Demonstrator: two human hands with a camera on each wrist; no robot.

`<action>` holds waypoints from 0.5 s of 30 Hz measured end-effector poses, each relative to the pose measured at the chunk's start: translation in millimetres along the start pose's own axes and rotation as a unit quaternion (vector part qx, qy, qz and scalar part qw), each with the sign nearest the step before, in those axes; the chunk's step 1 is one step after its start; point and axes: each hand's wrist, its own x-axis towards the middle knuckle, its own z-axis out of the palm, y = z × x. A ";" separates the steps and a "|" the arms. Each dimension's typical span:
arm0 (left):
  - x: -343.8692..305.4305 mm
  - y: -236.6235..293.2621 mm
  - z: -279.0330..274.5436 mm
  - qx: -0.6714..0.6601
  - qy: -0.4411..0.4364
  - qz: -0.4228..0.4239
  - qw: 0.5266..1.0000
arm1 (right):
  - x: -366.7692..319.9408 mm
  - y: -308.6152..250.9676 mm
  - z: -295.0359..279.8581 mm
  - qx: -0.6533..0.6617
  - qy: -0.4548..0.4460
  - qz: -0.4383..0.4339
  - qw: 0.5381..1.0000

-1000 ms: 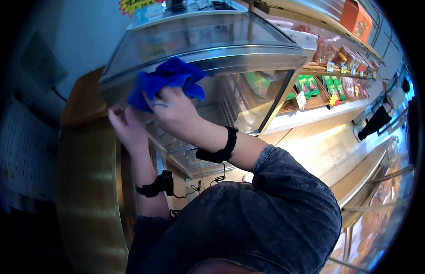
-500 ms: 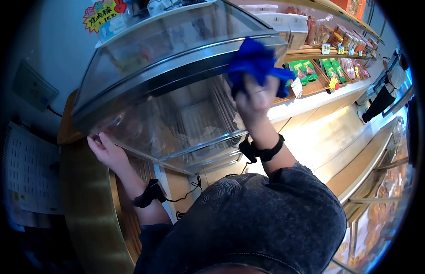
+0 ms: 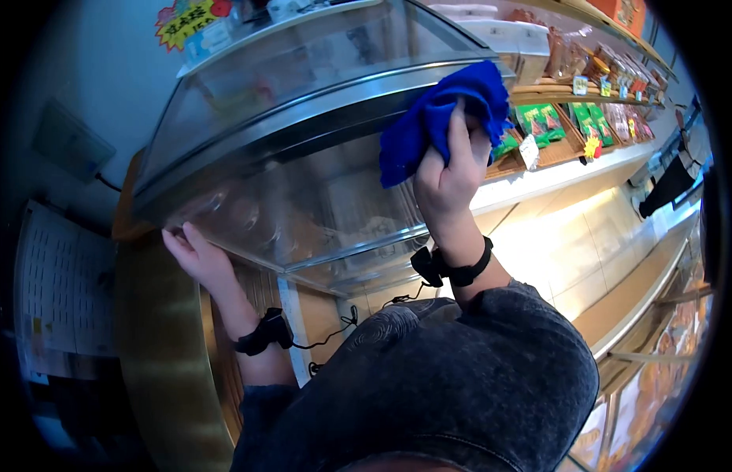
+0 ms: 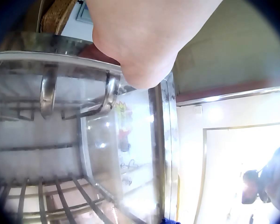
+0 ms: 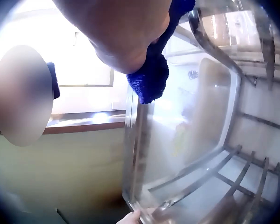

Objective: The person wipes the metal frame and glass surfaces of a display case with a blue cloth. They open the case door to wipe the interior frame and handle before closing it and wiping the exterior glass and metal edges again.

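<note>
A glass display cabinet (image 3: 303,204) with a metal frame stands in front of me. My right hand (image 3: 452,169) grips a bunched blue cloth (image 3: 421,134) at the right end of the cabinet's metal top rail (image 3: 303,118). In the right wrist view the cloth (image 5: 151,81) hangs below the fingers over the frame's edge. My left hand (image 3: 197,259) holds the cabinet's lower left edge, thumb on the near side. The left wrist view shows that hand (image 4: 140,51) at a frame corner, its fingertips hidden. Through the glass, metal racks (image 4: 46,196) show inside.
A tray (image 3: 279,31) with goods and a yellow price sign (image 3: 185,27) sits on the cabinet. Shelves (image 3: 570,90) of packaged food line the right, and a person (image 3: 672,181) stands beyond. A brass-coloured counter (image 3: 169,338) runs along the left. Cables hang from both wrist straps.
My right hand has carried the cloth rightward along the rail, from near the left hand to the right end. My left hand stays at the lower left edge as the view shifts.
</note>
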 end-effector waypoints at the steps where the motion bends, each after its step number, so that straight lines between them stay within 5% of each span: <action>1: -0.3 0.4 0.5 -0.020 -0.002 -0.004 1.000 | 0.0 -8.0 2.7 0.012 -0.011 0.004 1.000; 7: -1.5 2.3 -3.1 -0.058 -0.032 -0.027 0.997 | -12.4 -57.8 28.2 0.024 -0.085 -0.044 0.995; 15: -0.8 -21.5 -19.8 -0.179 -0.099 -0.051 0.978 | -40.3 -160.3 98.9 0.220 -0.175 -0.122 0.952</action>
